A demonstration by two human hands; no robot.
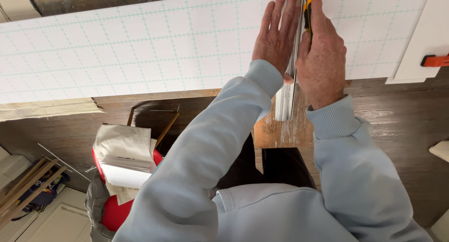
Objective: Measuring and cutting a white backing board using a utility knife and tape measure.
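A large white sheet printed with a pale green grid (140,50) lies across a work surface. A long metal straightedge (291,78) runs over it toward me, its near end resting on a worn wooden board (280,130). My left hand (276,34) presses flat on the sheet and against the straightedge's left side. My right hand (322,59) is closed around a yellow and black utility knife (307,10), held along the straightedge's right edge. The blade tip is hidden.
An orange clamp (435,60) sits at the right on a white panel (421,41). Below on the dark wood floor (397,130) are a red bucket with paper scraps (124,167), wooden strips (28,186) and thin rods at left.
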